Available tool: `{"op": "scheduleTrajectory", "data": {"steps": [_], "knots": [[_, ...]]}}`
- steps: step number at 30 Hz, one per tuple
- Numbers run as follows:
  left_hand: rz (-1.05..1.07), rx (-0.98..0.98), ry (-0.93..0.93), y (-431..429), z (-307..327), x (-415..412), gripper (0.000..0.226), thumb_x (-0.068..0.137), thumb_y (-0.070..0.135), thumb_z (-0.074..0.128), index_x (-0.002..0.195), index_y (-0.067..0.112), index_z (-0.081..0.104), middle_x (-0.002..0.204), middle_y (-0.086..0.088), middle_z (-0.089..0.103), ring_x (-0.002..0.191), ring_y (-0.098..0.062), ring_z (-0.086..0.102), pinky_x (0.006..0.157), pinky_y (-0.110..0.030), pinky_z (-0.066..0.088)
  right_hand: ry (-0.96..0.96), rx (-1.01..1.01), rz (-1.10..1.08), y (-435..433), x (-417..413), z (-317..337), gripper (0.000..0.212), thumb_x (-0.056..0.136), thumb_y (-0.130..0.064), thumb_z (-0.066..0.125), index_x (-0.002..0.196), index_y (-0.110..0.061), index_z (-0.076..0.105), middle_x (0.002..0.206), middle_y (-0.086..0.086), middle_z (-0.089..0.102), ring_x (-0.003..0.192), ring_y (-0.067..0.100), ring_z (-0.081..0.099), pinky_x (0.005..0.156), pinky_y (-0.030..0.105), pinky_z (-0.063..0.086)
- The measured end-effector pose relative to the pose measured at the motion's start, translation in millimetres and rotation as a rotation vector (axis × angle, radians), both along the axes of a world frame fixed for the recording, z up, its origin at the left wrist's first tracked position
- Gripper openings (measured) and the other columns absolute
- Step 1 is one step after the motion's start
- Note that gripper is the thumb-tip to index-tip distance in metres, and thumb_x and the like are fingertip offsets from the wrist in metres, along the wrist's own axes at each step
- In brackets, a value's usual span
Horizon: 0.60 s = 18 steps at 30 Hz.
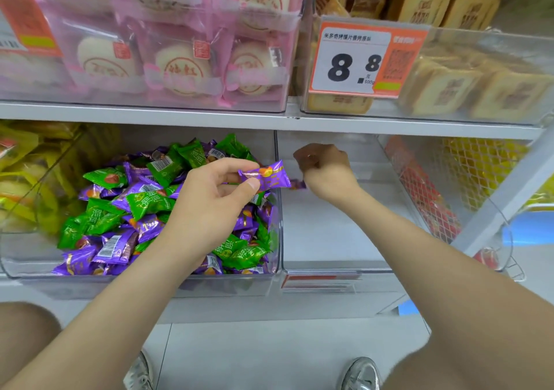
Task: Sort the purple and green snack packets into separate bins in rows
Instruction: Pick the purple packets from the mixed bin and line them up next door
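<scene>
2 purple packets are in play, and the risks lie with both. The packet [268, 177] is pinched by its left end between the thumb and fingertips of the left hand [215, 191]. It is held right over the edge where the left bin [150, 281] meets the right bin [335, 269]. If the pinch is loosened early, it could be dropped back onto the mixed pile [144, 209] of green and purple.

A row could also be spoiled. The 2nd packet [298, 184] shows only as a purple end beside the right hand [323, 168], near the back left corner of the right bin. It could be knocked askew when that hand is drawn out or when the next packet is set beside it.

The left forearm is stretched across the left bin, with the hand raised above the pile and the fingers clamped on the packet. The right arm is extended deep into the right bin, back of the hand up, fingers curled under. Whether the 2nd packet is gripped or lies free cannot be told.
</scene>
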<state>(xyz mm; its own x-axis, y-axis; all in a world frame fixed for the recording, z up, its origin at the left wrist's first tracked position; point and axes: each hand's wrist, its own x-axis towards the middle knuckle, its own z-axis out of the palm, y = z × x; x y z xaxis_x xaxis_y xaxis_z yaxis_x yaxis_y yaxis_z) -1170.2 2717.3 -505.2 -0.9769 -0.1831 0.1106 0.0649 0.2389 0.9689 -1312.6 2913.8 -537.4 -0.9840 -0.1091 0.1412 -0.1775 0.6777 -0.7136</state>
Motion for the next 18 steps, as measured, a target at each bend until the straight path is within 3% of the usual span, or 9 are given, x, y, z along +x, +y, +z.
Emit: {"op": "scheduleTrajectory", "data": {"steps": [2, 4, 7, 10, 13, 16, 18], "knots": [[-0.014, 0.013, 0.012, 2.0, 1.2, 1.0, 0.019, 0.096, 0.016, 0.075, 0.112, 0.026, 0.075, 0.098, 0.001, 0.077, 0.079, -0.010, 0.072, 0.068, -0.016, 0.055, -0.169, -0.385, 0.097, 2.3, 31.5, 17.9, 0.027, 0.105, -0.024, 0.054, 0.102, -0.010, 0.077, 0.079, 0.007, 0.074, 0.069, 0.021, 0.067, 0.071, 0.034, 0.052], [-0.010, 0.020, 0.026, 5.7, 2.8, 1.9, 0.021, 0.092, 0.016, 0.080, 0.111, 0.023, 0.074, 0.098, -0.002, 0.077, 0.084, -0.015, 0.075, 0.069, -0.017, 0.057, -0.284, -0.572, 0.280, 11.4, 58.9, 31.1, 0.028, 0.107, -0.029, 0.056, 0.113, -0.011, 0.075, 0.082, 0.004, 0.073, 0.075, 0.021, 0.067, 0.073, 0.040, 0.054], [-0.035, 0.006, 0.065, 12.3, 4.1, 3.8, 0.022, 0.088, 0.015, 0.084, 0.107, 0.018, 0.073, 0.094, -0.002, 0.078, 0.082, -0.015, 0.075, 0.071, -0.019, 0.058, -0.245, -0.491, 0.500, 22.5, 85.6, 45.5, 0.026, 0.098, -0.024, 0.073, 0.124, -0.018, 0.074, 0.097, 0.006, 0.077, 0.085, 0.020, 0.070, 0.076, 0.036, 0.057], [-0.060, -0.067, 0.091, 17.8, 2.2, 5.4, 0.023, 0.088, 0.020, 0.084, 0.107, 0.023, 0.072, 0.094, 0.007, 0.078, 0.084, -0.010, 0.074, 0.073, -0.022, 0.058, -0.178, -0.449, 0.525, 28.5, 86.4, 47.6, 0.026, 0.092, -0.011, 0.079, 0.118, -0.013, 0.076, 0.101, 0.006, 0.079, 0.090, 0.014, 0.073, 0.080, 0.024, 0.056], [0.004, -0.217, 0.079, 21.7, -2.9, 5.9, 0.027, 0.088, 0.032, 0.083, 0.111, 0.030, 0.069, 0.101, 0.013, 0.074, 0.084, -0.006, 0.071, 0.070, -0.015, 0.050, -0.113, -0.388, 0.367, 34.7, 64.9, 36.3, 0.024, 0.093, -0.012, 0.079, 0.116, -0.014, 0.076, 0.104, 0.005, 0.080, 0.091, 0.011, 0.073, 0.082, 0.022, 0.055], [0.017, -0.346, 0.035, 26.3, -7.1, 6.3, 0.035, 0.085, 0.046, 0.081, 0.114, 0.034, 0.068, 0.103, 0.018, 0.071, 0.090, -0.003, 0.067, 0.077, -0.021, 0.052, -0.037, -0.239, 0.120, 39.9, 33.7, 13.5, 0.020, 0.091, -0.018, 0.081, 0.110, -0.021, 0.079, 0.100, -0.007, 0.079, 0.091, 0.008, 0.072, 0.080, 0.020, 0.052], [0.009, -0.393, 0.023, 28.4, -8.6, 5.0, 0.040, 0.084, 0.050, 0.079, 0.119, 0.034, 0.067, 0.103, 0.020, 0.070, 0.092, -0.002, 0.066, 0.081, -0.023, 0.053, -0.036, -0.145, 0.050, 38.8, 14.9, -2.2, 0.021, 0.088, -0.019, 0.082, 0.109, -0.020, 0.080, 0.096, -0.005, 0.078, 0.089, 0.014, 0.073, 0.079, 0.023, 0.054]]}}
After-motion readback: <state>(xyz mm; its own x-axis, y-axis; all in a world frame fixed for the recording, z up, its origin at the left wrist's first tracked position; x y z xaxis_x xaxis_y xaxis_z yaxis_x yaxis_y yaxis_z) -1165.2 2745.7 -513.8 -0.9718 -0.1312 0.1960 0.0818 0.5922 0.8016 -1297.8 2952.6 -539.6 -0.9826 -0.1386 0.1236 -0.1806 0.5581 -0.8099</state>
